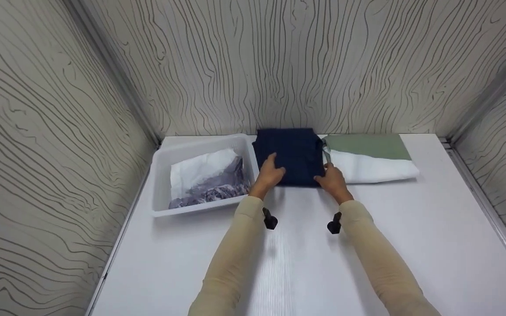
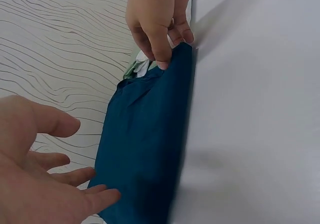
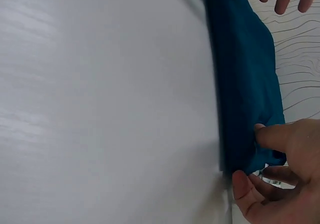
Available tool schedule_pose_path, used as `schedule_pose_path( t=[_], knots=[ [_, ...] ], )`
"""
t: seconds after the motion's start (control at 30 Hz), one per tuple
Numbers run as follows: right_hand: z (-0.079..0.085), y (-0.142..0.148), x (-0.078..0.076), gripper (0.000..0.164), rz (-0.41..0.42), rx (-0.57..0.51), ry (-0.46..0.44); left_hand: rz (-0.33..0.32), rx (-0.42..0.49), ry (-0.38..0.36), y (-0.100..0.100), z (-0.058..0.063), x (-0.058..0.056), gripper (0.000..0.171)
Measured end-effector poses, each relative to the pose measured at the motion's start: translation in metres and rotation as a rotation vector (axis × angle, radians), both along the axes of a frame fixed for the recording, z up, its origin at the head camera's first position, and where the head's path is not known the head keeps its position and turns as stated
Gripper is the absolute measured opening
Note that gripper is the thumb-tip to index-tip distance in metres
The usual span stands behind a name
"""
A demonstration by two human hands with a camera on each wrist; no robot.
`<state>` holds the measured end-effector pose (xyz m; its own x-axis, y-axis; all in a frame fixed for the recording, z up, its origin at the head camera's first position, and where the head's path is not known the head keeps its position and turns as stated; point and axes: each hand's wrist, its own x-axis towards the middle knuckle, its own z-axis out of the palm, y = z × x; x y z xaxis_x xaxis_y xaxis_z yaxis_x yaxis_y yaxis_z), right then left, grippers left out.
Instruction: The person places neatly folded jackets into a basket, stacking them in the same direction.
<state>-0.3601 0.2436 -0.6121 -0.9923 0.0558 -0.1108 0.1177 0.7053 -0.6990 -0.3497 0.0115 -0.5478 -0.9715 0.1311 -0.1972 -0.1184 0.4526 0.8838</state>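
Note:
A folded dark blue piece of clothing [image 1: 294, 153] lies at the back of the white table; it looks teal in both wrist views. My right hand [image 1: 334, 181] pinches its near right corner between thumb and fingers, as the right wrist view shows at lower right. Over the cloth's left part is my left hand [image 1: 270, 175], its fingers spread and relaxed with nothing held. In the left wrist view that left hand [image 2: 45, 169] hovers beside the folded cloth [image 2: 145, 134]. Just right of the blue cloth lie a folded green cloth [image 1: 367, 145] and a white cloth [image 1: 374, 167].
A white plastic bin [image 1: 160, 175] stands left of the blue cloth, close against it. Inside are a white cloth [image 1: 200, 171] and a purple-grey patterned cloth [image 1: 218, 184]. Wood-grain panels [image 1: 244, 66] wall the table [image 1: 297, 272] at the back and sides.

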Motion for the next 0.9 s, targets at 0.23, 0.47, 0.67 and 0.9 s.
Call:
schedule_pose_path(
  t=[0.23,0.47,0.67,0.9],
  knots=[
    [-0.008,0.001,0.006,0.057,0.001,0.042,-0.008,-0.021,0.002,0.011,0.004,0.000,0.005,0.067],
    [-0.011,0.008,0.011,0.056,0.030,0.060,-0.011,-0.026,-0.021,0.049,0.009,-0.010,0.010,0.068],
    [-0.009,0.013,0.018,0.053,0.050,0.078,0.006,-0.021,-0.057,0.082,0.012,-0.022,0.015,0.068],
    [-0.004,0.019,0.030,0.051,0.084,0.103,0.014,-0.077,-0.145,0.116,0.006,-0.037,0.020,0.068]
  ],
)
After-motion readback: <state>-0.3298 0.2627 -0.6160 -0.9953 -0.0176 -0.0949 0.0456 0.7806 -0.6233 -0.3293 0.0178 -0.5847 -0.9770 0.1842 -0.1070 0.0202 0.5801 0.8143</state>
